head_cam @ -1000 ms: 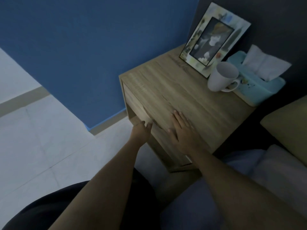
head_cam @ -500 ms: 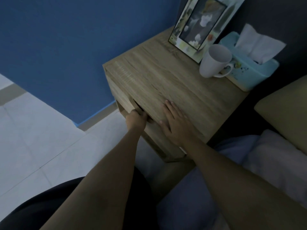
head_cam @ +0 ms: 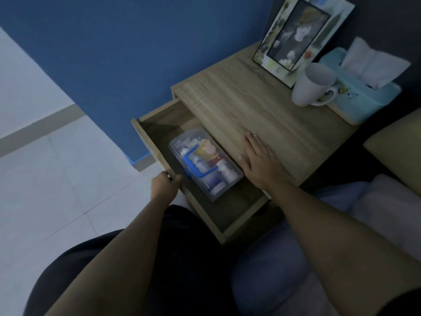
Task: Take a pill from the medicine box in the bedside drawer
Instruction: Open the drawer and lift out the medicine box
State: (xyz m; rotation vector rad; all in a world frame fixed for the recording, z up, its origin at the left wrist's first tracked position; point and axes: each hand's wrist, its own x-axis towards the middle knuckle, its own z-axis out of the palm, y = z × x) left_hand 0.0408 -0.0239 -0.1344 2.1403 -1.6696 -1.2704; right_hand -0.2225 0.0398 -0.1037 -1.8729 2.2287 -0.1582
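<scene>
The drawer [head_cam: 159, 131], shut half a second ago, now stands pulled well out from the bedside bench [head_cam: 262, 115]. That exposes the medicine box [head_cam: 205, 165], a clear lidded case with a blue clasp, lying flat inside the drawer between the two hands, with bottles and packets visible through its lid. In my judgement the opening step is done and the box can now be reached; its lid appears still closed and no pill has been taken.

The left hand [head_cam: 165, 184] is curled closed around the top edge of the drawer front, fingers hooked over the lip, just beside the box's near end. The right hand [head_cam: 257, 158] lies open and flat, palm down, on the front edge of the bench top, holding nothing, directly above the box's far side.

Beyond the right hand, well apart, stand a white mug [head_cam: 312, 85], a picture frame [head_cam: 300, 35] and a tissue box [head_cam: 362, 92], untouched.
</scene>
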